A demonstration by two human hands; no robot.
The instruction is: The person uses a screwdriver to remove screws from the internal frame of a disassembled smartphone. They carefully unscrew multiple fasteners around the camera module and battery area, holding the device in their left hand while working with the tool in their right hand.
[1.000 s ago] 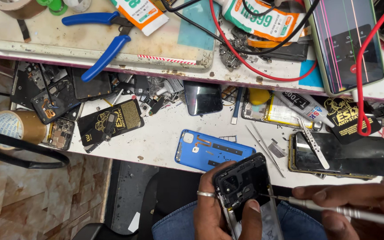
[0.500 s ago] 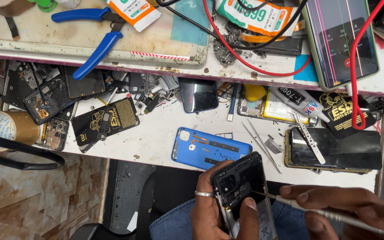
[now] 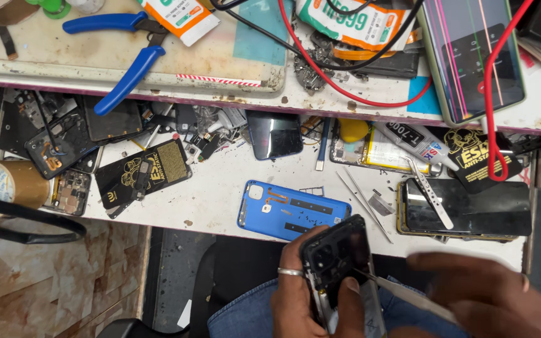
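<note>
My left hand (image 3: 298, 294), with a ring on one finger, grips an opened black phone (image 3: 339, 256) over my lap, its camera end pointing up at the bench. My right hand (image 3: 489, 297), blurred, holds a thin metal tool (image 3: 408, 294) whose tip touches the phone's inside at its right edge. A blue phone back cover (image 3: 292, 211) lies on the lower shelf just above the held phone.
The lower shelf (image 3: 214, 200) carries tweezers (image 3: 361, 197), a black phone with tweezers on it (image 3: 464, 209), a glue tube (image 3: 417, 141), phone parts and a tape roll (image 3: 1, 181). Blue pliers (image 3: 126, 56), red and black wires (image 3: 327, 69) and a lit phone (image 3: 471, 53) lie on top.
My right hand has shifted left and up toward the phone, and the tool tip stays at the phone's right edge. The view has dropped slightly. The left hand keeps its grip.
</note>
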